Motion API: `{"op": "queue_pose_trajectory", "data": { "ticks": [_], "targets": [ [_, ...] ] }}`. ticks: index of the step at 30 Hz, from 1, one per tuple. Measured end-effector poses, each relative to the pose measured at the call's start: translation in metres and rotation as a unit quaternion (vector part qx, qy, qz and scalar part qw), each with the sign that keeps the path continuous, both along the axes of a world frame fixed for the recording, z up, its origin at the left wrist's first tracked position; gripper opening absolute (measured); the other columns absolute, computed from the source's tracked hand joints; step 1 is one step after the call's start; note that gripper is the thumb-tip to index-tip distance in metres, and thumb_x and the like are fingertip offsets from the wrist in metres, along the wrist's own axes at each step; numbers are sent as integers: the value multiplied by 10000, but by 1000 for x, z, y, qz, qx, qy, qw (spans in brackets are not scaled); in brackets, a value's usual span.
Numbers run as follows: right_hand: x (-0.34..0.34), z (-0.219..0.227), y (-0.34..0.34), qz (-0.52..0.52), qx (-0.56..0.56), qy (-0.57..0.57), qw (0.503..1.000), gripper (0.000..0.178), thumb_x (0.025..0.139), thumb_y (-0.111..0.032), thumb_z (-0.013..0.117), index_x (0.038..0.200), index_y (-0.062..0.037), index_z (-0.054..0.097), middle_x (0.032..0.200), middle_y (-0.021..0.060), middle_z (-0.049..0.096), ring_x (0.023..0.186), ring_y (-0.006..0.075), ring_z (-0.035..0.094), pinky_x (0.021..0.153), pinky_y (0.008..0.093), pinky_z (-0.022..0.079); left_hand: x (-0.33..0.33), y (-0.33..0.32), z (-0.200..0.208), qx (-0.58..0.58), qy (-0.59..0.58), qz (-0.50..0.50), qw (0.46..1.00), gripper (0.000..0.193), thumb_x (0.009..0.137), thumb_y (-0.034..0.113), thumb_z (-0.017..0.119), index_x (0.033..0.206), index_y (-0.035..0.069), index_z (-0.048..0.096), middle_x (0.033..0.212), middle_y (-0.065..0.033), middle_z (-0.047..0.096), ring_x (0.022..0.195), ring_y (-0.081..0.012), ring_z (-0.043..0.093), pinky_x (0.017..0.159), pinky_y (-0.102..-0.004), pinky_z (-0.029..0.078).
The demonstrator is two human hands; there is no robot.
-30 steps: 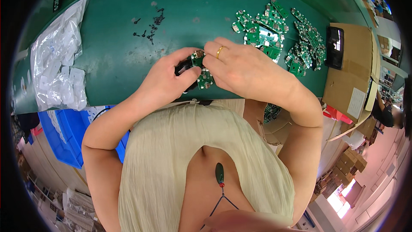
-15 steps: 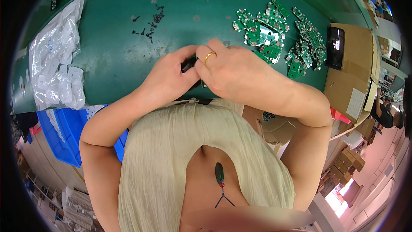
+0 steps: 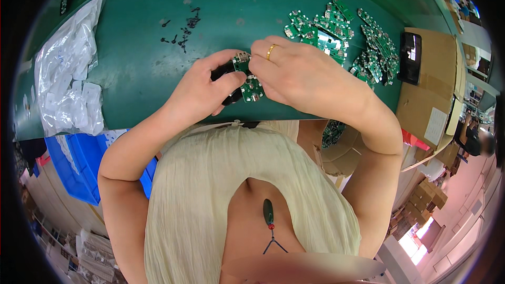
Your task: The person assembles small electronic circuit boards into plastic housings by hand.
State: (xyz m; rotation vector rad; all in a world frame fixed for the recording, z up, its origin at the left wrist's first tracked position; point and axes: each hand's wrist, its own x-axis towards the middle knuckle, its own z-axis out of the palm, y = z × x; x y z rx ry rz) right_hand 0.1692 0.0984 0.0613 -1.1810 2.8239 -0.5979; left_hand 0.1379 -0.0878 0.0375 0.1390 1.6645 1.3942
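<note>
My left hand (image 3: 204, 83) is closed round a black plastic piece (image 3: 230, 96), its thumb lying on a green circuit board (image 3: 253, 92) set against that piece. Silver connectors and small parts show on the board. At the board's right edge, my right hand (image 3: 294, 71), with a ring on one finger, has its fingertips pinched together; just what sits between them is partly hidden. Both hands are just above the green table (image 3: 158, 89), close to its near edge.
Small black parts (image 3: 185, 32) lie scattered beyond my left hand. Two heaps of circuit boards (image 3: 329, 29) (image 3: 376, 52) are at the right, beside a cardboard box (image 3: 428, 89) with a black phone-like device (image 3: 411, 58). Left is a clear bag of white pieces (image 3: 68, 68); below it, a blue bin (image 3: 79, 165).
My right hand has shifted slightly right and away from my left, uncovering the green board. The left hand has turned a little, bringing the board and black piece into view.
</note>
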Motion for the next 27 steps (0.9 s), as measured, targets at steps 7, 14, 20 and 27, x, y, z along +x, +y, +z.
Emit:
{"op": "queue_pose_trajectory", "data": {
  "ticks": [7,14,20,27],
  "targets": [
    [1,1,-2,-4,25,-2,1000,166,675,-72,558,810,24,559,832,106,546,792,221,541,648,289,483,1,2,0,-21,26,-10,999,335,818,172,528,1104,-2,519,597,-22,509,405,-85,418,407,-245,345],
    [2,0,-4,6,53,14,998,178,670,-82,567,811,27,568,814,106,546,782,209,542,619,278,488,3,5,-3,-13,27,-2,1000,347,817,178,531,1107,-11,513,597,-23,508,405,-87,417,405,-247,346],
    [8,-1,-14,2,133,17,991,229,628,-44,574,837,35,525,856,117,510,811,229,529,551,280,498,1,2,-6,-21,30,-18,999,360,811,168,529,1122,-11,505,610,-27,518,408,-87,420,407,-245,353],
    [11,-4,-15,-34,105,38,993,216,626,-44,571,815,45,514,843,124,498,789,221,523,534,278,496,4,6,-14,0,91,15,996,346,810,159,519,1118,1,512,624,-27,524,422,-85,429,419,-241,362]
  ]
}}
